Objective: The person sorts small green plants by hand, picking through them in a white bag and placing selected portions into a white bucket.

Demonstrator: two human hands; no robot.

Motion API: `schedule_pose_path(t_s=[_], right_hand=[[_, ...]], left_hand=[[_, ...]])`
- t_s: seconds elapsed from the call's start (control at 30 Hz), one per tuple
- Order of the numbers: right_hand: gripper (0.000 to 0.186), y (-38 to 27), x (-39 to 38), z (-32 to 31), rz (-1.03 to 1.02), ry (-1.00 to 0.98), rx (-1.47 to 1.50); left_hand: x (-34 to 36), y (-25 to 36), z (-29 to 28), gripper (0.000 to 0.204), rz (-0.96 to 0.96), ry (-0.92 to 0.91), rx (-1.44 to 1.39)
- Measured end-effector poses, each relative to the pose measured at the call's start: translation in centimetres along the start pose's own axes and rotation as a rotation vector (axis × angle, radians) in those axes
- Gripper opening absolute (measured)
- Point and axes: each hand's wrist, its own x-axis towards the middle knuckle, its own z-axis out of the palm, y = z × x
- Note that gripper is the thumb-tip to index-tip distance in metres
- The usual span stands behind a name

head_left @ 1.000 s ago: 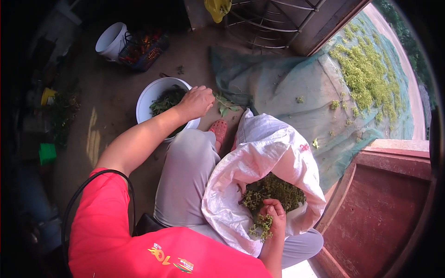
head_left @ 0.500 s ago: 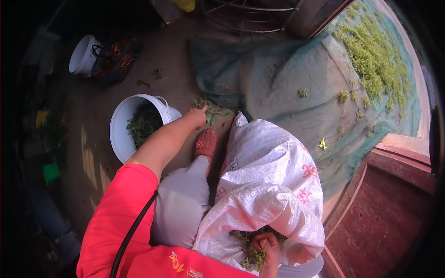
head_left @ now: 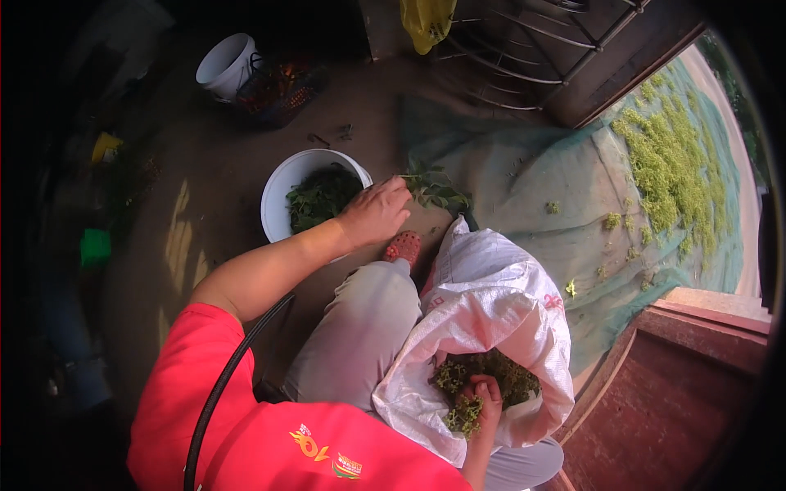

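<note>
My left hand [head_left: 377, 213] reaches out past the rim of the white bucket [head_left: 272, 204], its fingers closed on the stem of a leafy green sprig [head_left: 440, 196]. Dark green leaves [head_left: 321, 196] fill part of that bucket. Between my legs stands a white woven sack [head_left: 499, 274], its mouth folded open towards me. Inside the mouth my right hand [head_left: 486, 401] is closed on a cluster of small green buds or berries [head_left: 464, 415]. More such clusters [head_left: 516, 376] lie deeper in the sack.
A second white bucket [head_left: 227, 67] and a dark basket with orange-red contents [head_left: 282, 88] stand farther off. Green netting [head_left: 532, 180] on the right carries a spread of green clusters [head_left: 667, 155]. A metal rack [head_left: 565, 49], yellow bag [head_left: 427, 23] and dark red wooden panel [head_left: 671, 401] border the space.
My left hand has lifted the leafy sprig from near the floor towards me. The sack's mouth has opened wider around my right hand, which keeps its cluster. The whole view has shifted.
</note>
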Motion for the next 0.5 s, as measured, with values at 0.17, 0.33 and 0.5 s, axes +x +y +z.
schedule_pose_path(t_s=[0.17,0.33,0.5], right_hand=[[0.02,0.0,-0.2,-0.2,-0.081,-0.071,0.007],[0.021,-1.8,-0.8,1.6,-0.238,-0.099,-0.027],[0.029,-3.6,-1.6,3.2,-0.333,-0.221,0.316]], left_hand=[[-6.6,-1.3,-6.3,0.026,-0.353,-0.085,0.159],[-10.1,1.7,-8.4,0.029,-0.371,-0.036,0.149],[-8.9,13.2,-8.3,0.016,0.142,0.282,-0.072]])
